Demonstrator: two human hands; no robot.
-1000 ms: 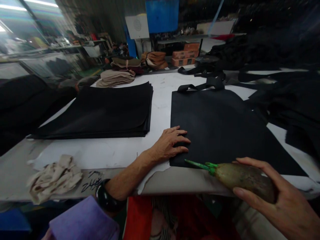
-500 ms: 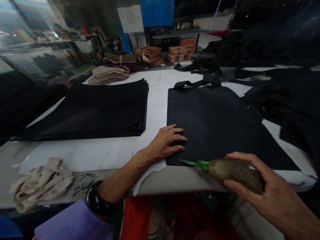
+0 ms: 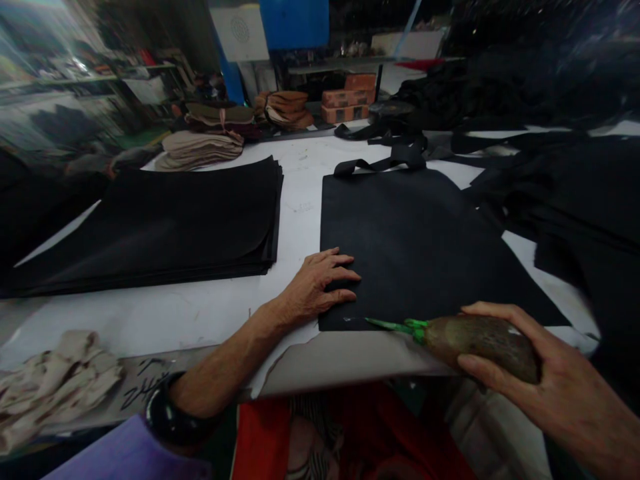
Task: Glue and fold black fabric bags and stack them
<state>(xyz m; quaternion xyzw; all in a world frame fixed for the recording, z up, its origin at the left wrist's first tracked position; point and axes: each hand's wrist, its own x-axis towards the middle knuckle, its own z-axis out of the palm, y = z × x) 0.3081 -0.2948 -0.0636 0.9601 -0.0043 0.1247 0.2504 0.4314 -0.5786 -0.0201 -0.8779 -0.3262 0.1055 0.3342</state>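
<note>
My left hand [image 3: 325, 283] lies flat with spread fingers on the left edge of a black fabric panel [image 3: 400, 247]. A black strap [image 3: 380, 163] lies along the panel's far edge. My right hand [image 3: 530, 373] is wrapped around a brownish squeeze bottle [image 3: 475, 347] with a long green nozzle [image 3: 395, 325]. The bottle is tilted nearly flat, its tip pointing left over the panel's near edge. Just left of the tip, a small pale streak shows near the panel's near left corner. Whether the tip touches the fabric, I cannot tell.
Left of the panel is a stack of black sheets [image 3: 185, 220] on white paper [image 3: 200, 313]. A crumpled beige cloth [image 3: 65, 380] sits at the near left. Folded fabrics [image 3: 200, 147] and brick-like blocks [image 3: 350, 100] stand at the back. Black material [image 3: 575, 193] is heaped at right.
The bottle's nozzle has shifted right along the panel's near edge, and a pale streak now shows where it was. My left hand stays on the panel. The whole view has shifted slightly.
</note>
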